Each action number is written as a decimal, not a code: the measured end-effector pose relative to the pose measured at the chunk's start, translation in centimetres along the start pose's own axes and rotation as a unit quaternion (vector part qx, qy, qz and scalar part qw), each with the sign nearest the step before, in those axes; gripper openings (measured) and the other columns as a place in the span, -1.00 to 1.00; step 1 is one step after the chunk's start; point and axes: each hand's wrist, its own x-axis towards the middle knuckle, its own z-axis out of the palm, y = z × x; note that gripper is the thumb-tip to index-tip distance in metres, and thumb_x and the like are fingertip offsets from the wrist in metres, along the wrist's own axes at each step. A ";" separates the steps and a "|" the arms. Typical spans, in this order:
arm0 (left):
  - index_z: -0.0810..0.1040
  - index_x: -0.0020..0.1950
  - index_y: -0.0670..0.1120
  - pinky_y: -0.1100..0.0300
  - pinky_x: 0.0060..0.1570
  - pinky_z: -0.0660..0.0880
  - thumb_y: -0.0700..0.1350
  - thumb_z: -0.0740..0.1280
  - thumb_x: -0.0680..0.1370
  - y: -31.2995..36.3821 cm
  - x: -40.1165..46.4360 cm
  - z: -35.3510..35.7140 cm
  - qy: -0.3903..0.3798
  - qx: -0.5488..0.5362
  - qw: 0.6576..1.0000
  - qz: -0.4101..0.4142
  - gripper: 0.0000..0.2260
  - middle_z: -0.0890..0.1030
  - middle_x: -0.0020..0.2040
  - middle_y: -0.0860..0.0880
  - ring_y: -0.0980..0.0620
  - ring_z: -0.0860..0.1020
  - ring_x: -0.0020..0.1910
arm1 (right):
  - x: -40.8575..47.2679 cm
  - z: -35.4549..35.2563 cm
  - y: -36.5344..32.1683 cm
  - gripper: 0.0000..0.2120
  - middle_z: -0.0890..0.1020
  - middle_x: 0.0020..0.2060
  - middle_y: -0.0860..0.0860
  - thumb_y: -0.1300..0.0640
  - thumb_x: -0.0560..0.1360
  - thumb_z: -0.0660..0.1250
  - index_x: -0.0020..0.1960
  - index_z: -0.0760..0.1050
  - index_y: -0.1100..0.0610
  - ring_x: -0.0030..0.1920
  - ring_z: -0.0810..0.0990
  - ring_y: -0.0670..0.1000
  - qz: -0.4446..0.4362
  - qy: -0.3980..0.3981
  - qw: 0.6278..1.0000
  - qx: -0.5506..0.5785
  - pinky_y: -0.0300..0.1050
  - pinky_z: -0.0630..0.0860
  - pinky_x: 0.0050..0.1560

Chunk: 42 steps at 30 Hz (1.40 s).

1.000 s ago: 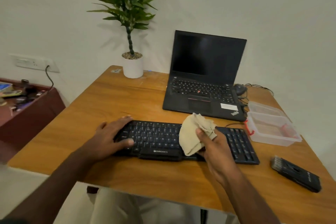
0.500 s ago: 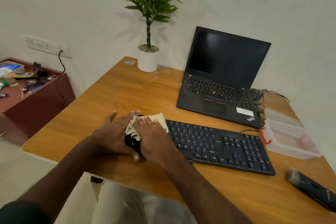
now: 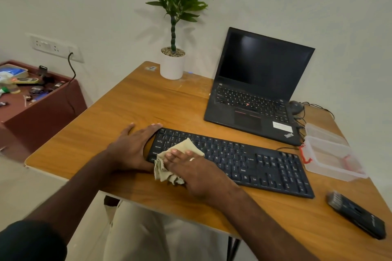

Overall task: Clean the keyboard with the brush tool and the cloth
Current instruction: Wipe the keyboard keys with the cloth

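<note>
A black keyboard (image 3: pixel 244 161) lies across the wooden desk (image 3: pixel 127 110) in front of me. My right hand (image 3: pixel 195 171) presses a crumpled beige cloth (image 3: pixel 169 167) flat onto the keyboard's left part, fingers spread over the cloth. My left hand (image 3: pixel 131 148) rests with its palm down against the keyboard's left end, touching its edge. The black brush tool (image 3: pixel 356 215) lies by itself on the desk at the front right, bristles pointing left.
An open black laptop (image 3: pixel 258 91) stands behind the keyboard. A clear plastic box (image 3: pixel 333 154) sits at the right edge, a mouse (image 3: pixel 296 106) and cables behind it. A potted plant (image 3: pixel 172 63) is at the back. A low red cabinet (image 3: pixel 40 108) with clutter stands left.
My right hand carried the cloth from the keyboard's middle to its left end, then slid it slightly right. My left hand stays at the left end. The view shifted.
</note>
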 end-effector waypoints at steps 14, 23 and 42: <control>-0.24 0.58 0.18 -0.07 0.53 -0.33 0.69 0.21 0.08 1.0 -0.4 -0.7 -0.020 -0.016 0.999 -0.024 0.25 0.05 0.63 0.05 0.08 0.06 0.58 | -13.2 -1.1 7.2 -0.44 0.50 0.41 -0.13 0.24 0.54 0.31 0.47 0.37 -0.14 0.40 0.42 -0.24 0.141 0.068 0.979 0.129 -0.11 0.37 0.45; -0.20 0.60 0.16 -0.07 0.52 -0.32 0.67 0.24 0.10 0.9 -0.4 -0.5 -0.008 -0.018 1.000 -0.014 0.24 0.08 0.62 0.05 0.09 0.09 0.57 | -2.1 -2.4 -0.1 -0.46 0.47 0.44 0.00 0.38 0.61 0.13 0.51 0.36 0.01 0.28 0.55 -0.07 0.225 0.203 0.925 0.231 -0.23 0.48 0.32; -0.17 0.59 0.21 -0.03 0.53 -0.31 0.63 0.32 0.11 0.9 -0.5 -0.6 -0.011 -0.053 0.998 -0.028 0.22 0.12 0.61 0.09 0.06 0.08 0.57 | -13.4 0.2 4.2 -0.29 0.56 0.35 -0.06 0.00 0.28 0.60 0.40 0.50 -0.03 0.38 0.45 -0.13 0.151 -0.011 0.983 -0.103 0.03 0.32 0.37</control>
